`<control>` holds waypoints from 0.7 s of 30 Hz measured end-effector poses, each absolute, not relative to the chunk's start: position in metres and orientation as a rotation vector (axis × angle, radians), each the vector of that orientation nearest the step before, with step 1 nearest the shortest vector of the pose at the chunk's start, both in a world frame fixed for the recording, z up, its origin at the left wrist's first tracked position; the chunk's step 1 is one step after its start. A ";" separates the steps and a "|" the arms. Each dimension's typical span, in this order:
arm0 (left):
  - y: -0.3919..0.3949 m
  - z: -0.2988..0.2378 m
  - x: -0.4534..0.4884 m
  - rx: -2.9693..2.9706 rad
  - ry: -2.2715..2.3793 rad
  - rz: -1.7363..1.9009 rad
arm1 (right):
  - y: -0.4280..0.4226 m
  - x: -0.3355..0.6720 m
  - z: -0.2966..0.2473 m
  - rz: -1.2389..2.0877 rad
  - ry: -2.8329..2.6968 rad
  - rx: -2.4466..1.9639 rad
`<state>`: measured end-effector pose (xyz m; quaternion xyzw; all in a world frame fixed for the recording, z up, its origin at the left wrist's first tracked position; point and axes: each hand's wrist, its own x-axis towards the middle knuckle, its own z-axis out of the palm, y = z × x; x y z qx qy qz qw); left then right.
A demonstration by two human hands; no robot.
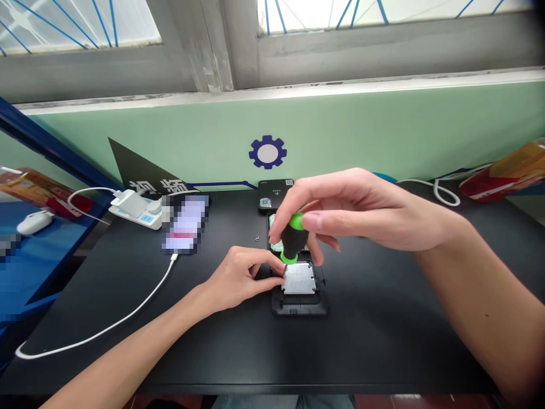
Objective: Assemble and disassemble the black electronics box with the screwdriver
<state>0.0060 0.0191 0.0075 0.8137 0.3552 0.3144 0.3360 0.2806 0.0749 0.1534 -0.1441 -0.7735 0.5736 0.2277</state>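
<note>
My right hand [340, 213] grips a stubby screwdriver [294, 238] with a black and bright green handle, thumb and index finger near its top. The screwdriver tilts, its shaft pointing down at the left edge of a silver metal plate [299, 278]. That plate sits in an open black plastic housing [300, 309] on the table. My left hand [240, 278] has thumb and index finger closed in at the plate's left edge, right by the screwdriver tip; what lies between the fingertips is too small to make out. Behind the screwdriver, partly hidden, is a part with a green circuit board [276, 247].
A black cover with labels [276, 195] lies at the back. Tiny screws [256, 238] rest left of the housing. Further left are a phone [185, 224] on a white cable [106, 326] and a power strip [138, 209]. A red-brown package [502, 173] stands at the far right.
</note>
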 end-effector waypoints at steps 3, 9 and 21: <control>0.020 0.008 0.004 2.141 0.914 0.823 | 0.075 0.276 0.152 1.559 -2.116 -0.452; 0.026 0.009 0.000 2.116 0.913 0.685 | 0.074 0.269 0.143 1.491 -2.157 -0.461; 0.027 0.015 0.004 2.040 0.919 0.535 | 0.070 0.259 0.136 1.666 -1.978 -0.345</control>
